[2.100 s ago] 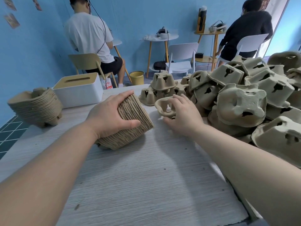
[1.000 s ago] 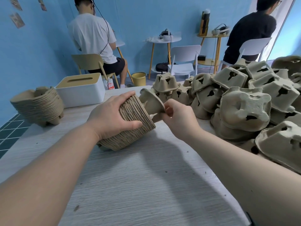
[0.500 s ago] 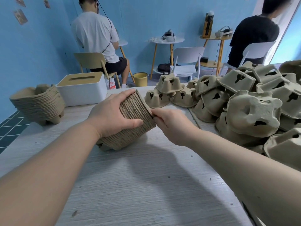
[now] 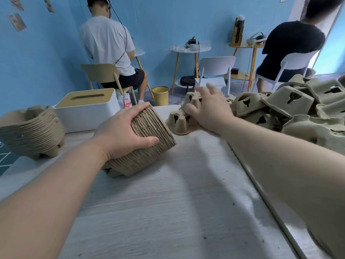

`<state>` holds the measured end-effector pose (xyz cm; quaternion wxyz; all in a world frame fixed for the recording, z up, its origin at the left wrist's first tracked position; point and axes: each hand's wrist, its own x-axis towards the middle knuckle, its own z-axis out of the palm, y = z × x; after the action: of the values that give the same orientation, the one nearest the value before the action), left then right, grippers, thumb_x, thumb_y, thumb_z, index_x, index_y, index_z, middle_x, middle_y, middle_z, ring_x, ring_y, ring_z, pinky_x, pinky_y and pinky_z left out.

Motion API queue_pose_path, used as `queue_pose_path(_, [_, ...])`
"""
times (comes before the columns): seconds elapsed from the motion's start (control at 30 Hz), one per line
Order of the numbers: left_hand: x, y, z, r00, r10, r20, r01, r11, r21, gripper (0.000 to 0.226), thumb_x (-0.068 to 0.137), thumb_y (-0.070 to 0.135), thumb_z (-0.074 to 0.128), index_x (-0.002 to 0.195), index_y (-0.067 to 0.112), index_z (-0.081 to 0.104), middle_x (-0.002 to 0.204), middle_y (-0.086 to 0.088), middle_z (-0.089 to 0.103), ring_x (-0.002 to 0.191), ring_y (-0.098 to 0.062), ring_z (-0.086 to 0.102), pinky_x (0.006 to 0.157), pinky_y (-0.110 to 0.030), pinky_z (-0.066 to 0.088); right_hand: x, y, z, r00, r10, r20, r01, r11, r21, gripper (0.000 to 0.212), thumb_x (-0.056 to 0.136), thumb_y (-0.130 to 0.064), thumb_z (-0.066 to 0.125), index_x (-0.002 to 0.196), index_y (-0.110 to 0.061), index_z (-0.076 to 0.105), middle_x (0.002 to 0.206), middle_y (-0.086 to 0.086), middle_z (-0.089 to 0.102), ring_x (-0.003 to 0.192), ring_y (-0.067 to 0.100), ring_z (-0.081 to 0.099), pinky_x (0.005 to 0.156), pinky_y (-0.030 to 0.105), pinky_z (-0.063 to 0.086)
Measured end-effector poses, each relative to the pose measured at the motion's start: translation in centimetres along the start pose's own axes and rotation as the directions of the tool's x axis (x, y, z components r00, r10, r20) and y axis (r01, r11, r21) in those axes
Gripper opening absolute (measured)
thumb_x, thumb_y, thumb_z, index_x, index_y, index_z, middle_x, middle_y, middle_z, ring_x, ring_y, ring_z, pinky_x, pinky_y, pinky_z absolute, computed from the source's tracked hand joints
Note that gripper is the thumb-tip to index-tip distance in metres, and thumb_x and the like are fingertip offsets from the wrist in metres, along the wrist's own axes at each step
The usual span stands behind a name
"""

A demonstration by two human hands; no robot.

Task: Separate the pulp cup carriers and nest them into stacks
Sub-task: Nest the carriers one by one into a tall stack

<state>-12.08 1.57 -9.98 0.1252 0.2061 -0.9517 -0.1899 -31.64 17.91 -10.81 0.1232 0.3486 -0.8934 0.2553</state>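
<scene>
Pulp cup carriers fill most of the tabletop (image 4: 168, 212): a tightly nested stack (image 4: 149, 139) lies tilted on its side near the middle, its lower edge resting on the pale wood-grain surface. The left hand (image 4: 123, 133) grips this stack from the near side, fingers curled over its top rim and thumb pressed along its ribbed flank. Just to the right of the stack, a loose carrier (image 4: 179, 122) sits upside down on the table, with a second inverted carrier (image 4: 193, 99) perched behind and above it. The right hand (image 4: 211, 109) reaches over these two, fingers spread and relaxed, palm resting against them; it clasps nothing, though motion blur softens the fingertips. Further right, a large heap of unsorted carriers (image 4: 291, 113) is piled loosely, most of them upside down with their dark cut-out slots showing. At the far left edge of the table stands another finished stack (image 4: 28, 131), upright and well apart from the hands. Between that stack and the gripped one sits a white tissue box (image 4: 87, 111) with a tan slotted lid. Beyond the table, two people sit on chairs facing a blue wall, and a yellow bucket (image 4: 160, 95) stands on the floor.
</scene>
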Motion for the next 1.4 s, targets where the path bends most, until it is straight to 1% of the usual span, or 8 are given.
queue_pose_path(0.13, [0.6, -0.3, 0.2, 1.0, 0.0, 0.015, 0.0, 1.0, -0.006, 0.11, 0.041, 0.084, 0.05, 0.144, 0.059, 0.021, 0.145, 0.012, 0.043, 0.13, -0.016, 0.044, 0.103, -0.035, 0.038, 3.7, 0.7, 1.1, 0.991, 0.133, -0.011, -0.133, 0.991, 0.01, 0.074, 0.088, -0.054, 0.052, 0.146, -0.015, 0.027, 0.147, 0.013, 0.035, 0.136, 0.031, 0.03, 0.108, 0.043, 0.03])
queue_pose_path(0.3, [1.0, -0.4, 0.2, 0.999, -0.003, 0.033, 0.003, 1.0, 0.002, 0.11, 0.041, 0.084, 0.05, 0.144, 0.058, 0.022, 0.145, 0.011, 0.043, 0.129, -0.014, 0.043, 0.104, -0.034, 0.036, 4.4, 0.6, 3.1, 0.987, 0.163, 0.007, -0.162, 0.986, -0.044, 0.052, 0.086, -0.041, 0.056, 0.127, -0.012, 0.043, 0.126, 0.015, 0.048, 0.114, 0.036, 0.048, 0.089, 0.044, 0.044])
queue_pose_path(0.63, [0.7, -0.1, -0.1, 0.998, -0.02, 0.062, 0.019, 1.0, 0.008, 0.11, 0.04, 0.087, 0.051, 0.143, 0.061, 0.022, 0.147, 0.01, 0.044, 0.129, -0.017, 0.046, 0.107, -0.039, 0.04, -0.2, 0.2, 1.9, 0.985, 0.151, -0.084, -0.123, 0.955, 0.27, 0.079, 0.08, -0.022, 0.067, 0.146, -0.028, 0.025, 0.13, 0.011, 0.037, 0.116, 0.029, 0.044, 0.098, 0.04, 0.043])
queue_pose_path(0.8, [0.1, 0.4, -0.4, 0.997, -0.024, 0.08, 0.022, 0.999, 0.023, 0.112, 0.039, 0.088, 0.051, 0.143, 0.06, 0.022, 0.147, 0.007, 0.044, 0.129, -0.02, 0.046, 0.107, -0.04, 0.04, -4.3, 0.1, 1.9, 0.993, 0.073, -0.095, -0.038, 0.945, 0.324, 0.045, 0.086, -0.016, 0.061, 0.128, -0.028, 0.051, 0.109, 0.002, 0.046, 0.078, 0.012, 0.051, 0.083, 0.033, 0.046])
queue_pose_path(0.87, [-0.4, 0.6, -0.4, 0.996, -0.016, 0.092, 0.013, 0.999, 0.03, 0.111, 0.039, 0.088, 0.051, 0.143, 0.06, 0.021, 0.148, 0.007, 0.044, 0.129, -0.021, 0.047, 0.107, -0.039, 0.04, -5.6, 0.6, 2.5, 0.998, 0.055, -0.037, -0.044, 0.964, 0.261, 0.039, 0.085, -0.021, 0.061, 0.124, -0.027, 0.056, 0.114, 0.005, 0.049, 0.087, 0.018, 0.055, 0.085, 0.034, 0.047])
queue_pose_path(1.0, [-1.8, 0.9, -0.4, 0.996, 0.002, 0.092, -0.005, 0.999, 0.037, 0.111, 0.04, 0.088, 0.051, 0.143, 0.06, 0.02, 0.151, 0.011, 0.04, 0.132, -0.018, 0.044, 0.106, -0.038, 0.039, -7.2, 1.2, 2.5, 0.997, 0.075, 0.018, -0.077, 0.963, 0.257, 0.06, 0.078, -0.019, 0.063, 0.135, -0.027, 0.046, 0.126, 0.003, 0.044, 0.11, 0.022, 0.053, 0.09, 0.034, 0.047])
queue_pose_path(1.17, [-3.2, 1.3, -0.3, 0.998, 0.005, 0.06, -0.008, 0.999, 0.044, 0.109, 0.044, 0.085, 0.055, 0.144, 0.06, 0.019, 0.149, 0.011, 0.041, 0.132, -0.017, 0.043, 0.099, -0.034, 0.038, -7.3, 0.2, 1.6, 0.986, -0.119, 0.116, 0.102, 0.985, 0.137, 0.082, 0.076, -0.019, 0.063, 0.147, -0.038, 0.026, 0.156, 0.001, 0.017, 0.14, 0.028, 0.018, 0.109, 0.041, 0.029])
queue_pose_path(1.4, [-3.2, 1.2, -0.3, 0.998, 0.002, 0.057, -0.004, 0.999, 0.046, 0.11, 0.043, 0.086, 0.051, 0.144, 0.061, 0.017, 0.151, 0.014, 0.038, 0.132, -0.017, 0.043, 0.097, -0.035, 0.04, -5.6, -0.9, 1.8, 0.943, -0.202, 0.266, 0.226, 0.972, -0.062, 0.059, 0.084, -0.015, 0.057, 0.137, -0.034, 0.04, 0.153, 0.007, 0.026, 0.14, 0.03, 0.015, 0.108, 0.047, 0.034])
